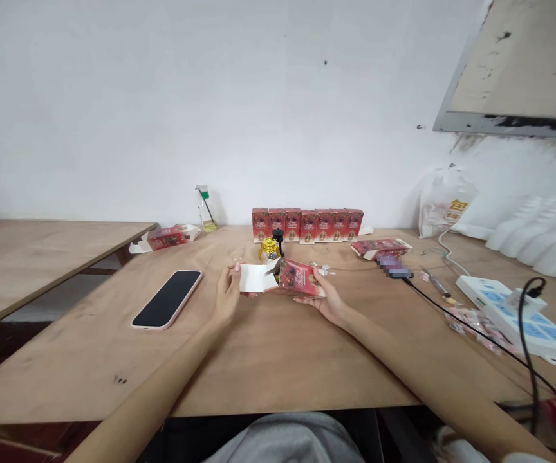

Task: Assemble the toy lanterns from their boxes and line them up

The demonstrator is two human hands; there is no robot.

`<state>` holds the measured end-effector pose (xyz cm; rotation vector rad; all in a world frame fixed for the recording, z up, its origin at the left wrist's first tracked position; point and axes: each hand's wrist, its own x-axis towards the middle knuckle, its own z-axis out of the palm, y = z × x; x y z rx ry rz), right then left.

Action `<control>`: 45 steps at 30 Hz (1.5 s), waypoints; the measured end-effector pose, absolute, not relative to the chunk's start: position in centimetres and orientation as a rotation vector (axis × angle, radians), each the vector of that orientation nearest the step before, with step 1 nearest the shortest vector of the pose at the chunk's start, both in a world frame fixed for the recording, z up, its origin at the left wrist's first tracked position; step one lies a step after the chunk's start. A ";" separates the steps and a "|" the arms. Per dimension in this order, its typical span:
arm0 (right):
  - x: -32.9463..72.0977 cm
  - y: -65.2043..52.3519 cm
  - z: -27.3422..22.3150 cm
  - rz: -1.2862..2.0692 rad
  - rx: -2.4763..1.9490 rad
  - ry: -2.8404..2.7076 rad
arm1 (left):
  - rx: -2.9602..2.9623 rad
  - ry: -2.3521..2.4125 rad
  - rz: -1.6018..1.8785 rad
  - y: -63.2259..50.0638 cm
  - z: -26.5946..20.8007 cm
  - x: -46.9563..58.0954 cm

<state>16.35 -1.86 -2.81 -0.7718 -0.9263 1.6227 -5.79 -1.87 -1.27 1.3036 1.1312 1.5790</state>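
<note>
A red printed cardboard box lies on its side between my hands, just above the table. Its left end stands open, with a white flap folded out and something dark and gold partly visible inside. My left hand pinches that flap at its outer edge. Around the box's right end, my right hand is closed, fingers beneath and thumb at the front. Just behind the box stand a small gold lantern and a black one, their lower parts hidden by it.
Several matching red boxes stand in a row by the wall. Loose boxes lie left and right. A phone rests left of my hands. Cables and a power strip occupy the right side, beside small plastic packets.
</note>
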 end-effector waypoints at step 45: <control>16.7 -3.6 -2.3 1.142 -0.656 -1.576 | 1.895 1.097 1.252 -1.9 -1.3 -6.1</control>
